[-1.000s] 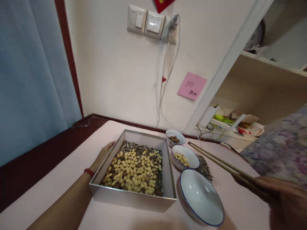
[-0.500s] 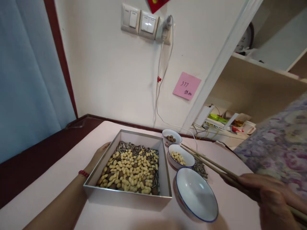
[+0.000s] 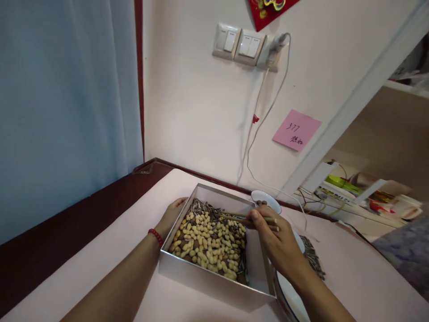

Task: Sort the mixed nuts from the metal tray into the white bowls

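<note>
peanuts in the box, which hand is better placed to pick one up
Likely the right hand: it holds chopsticks reaching into the box, while the left hand is at the box's outer side.

Brought the chopsticks [image 3: 236, 214] in the right hand [image 3: 279, 239] from near the bowls [image 3: 271, 202] into the box [image 3: 214, 282], over by the dark seeds [image 3: 203, 207].

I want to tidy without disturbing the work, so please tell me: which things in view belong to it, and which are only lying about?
Belonging, it seems:
chopsticks, in the right hand
box of peanuts and striped seeds, left hand at its side
three bowls beside it
loose seed pile

Apparently unrelated:
pink note
wall plug
wall switches
shelf clutter
</note>
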`<state>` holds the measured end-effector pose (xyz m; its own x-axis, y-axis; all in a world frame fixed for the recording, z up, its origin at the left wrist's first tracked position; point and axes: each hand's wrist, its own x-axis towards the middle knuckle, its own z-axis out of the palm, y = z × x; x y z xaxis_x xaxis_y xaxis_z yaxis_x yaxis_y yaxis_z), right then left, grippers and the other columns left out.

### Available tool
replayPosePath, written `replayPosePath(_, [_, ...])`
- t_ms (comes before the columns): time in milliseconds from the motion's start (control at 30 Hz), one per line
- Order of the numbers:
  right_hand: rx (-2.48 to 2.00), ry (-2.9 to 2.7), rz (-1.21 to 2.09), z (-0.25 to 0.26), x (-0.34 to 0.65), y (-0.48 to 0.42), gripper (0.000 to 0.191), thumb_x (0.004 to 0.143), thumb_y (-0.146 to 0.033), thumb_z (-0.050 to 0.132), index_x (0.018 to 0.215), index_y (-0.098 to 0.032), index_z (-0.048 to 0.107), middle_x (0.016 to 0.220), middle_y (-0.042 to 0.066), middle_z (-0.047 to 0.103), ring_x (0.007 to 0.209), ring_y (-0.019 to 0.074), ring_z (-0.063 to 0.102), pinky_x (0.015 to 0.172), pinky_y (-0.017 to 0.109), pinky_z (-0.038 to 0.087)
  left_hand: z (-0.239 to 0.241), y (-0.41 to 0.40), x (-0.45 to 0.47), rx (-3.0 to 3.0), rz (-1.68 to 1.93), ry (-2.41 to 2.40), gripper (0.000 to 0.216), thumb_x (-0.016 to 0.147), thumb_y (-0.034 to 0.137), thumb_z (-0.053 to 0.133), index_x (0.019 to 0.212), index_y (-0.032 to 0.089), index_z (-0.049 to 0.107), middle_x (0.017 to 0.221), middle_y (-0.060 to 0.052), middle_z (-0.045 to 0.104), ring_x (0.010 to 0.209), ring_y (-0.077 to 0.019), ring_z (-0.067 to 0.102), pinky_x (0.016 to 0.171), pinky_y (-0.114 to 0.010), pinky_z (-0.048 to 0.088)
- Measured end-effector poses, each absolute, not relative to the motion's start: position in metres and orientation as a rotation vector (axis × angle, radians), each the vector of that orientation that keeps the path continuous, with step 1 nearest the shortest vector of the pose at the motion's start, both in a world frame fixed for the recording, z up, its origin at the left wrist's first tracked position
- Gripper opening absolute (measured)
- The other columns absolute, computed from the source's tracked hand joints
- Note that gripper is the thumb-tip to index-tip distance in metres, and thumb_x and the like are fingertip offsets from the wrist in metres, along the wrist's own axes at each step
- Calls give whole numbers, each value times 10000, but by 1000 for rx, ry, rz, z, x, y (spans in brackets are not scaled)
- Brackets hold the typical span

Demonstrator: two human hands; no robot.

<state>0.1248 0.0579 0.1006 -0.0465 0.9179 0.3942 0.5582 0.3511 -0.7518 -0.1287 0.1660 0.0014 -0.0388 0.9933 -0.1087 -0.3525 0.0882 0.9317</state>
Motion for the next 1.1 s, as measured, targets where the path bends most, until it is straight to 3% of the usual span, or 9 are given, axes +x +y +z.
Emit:
replayPosePath(233, [-1335,-1730,538,91,118,70,421,970,-558,480,773,-205,596,779,17,600,777,185,580,718,309,433,5,159,-128,848,1285,1014,401,565,408,823,856,148,727,746,-57,762,724,-263,709,715,-357,544])
replayPosePath(467, [-1320,-1684,510,91,124,68,407,974,-546,486,792,-205,617,769,22,617,758,186,591,699,304,455,3,163,-129,881,1294,1028,434,527,419,825,852,149,725,775,-71,762,780,-284,707,748,-368,536])
replayPosePath(867, [-1272,-1690,467,89,115,74,412,980,-526,484,752,-202,599,765,22,609,762,178,574,702,300,431,-1,165,-130,856,1297,1012,355,559,368,826,825,156,726,733,-47,758,699,-253,704,710,-354,540])
replayPosePath(1100, [-1273,-1529,465,103,140,36,361,971,-513,521,823,-214,659,833,24,653,805,174,643,738,278,507,-1,168,-133,863,1309,1022,372,515,352,839,809,152,732,733,-48,762,706,-249,701,729,-349,551])
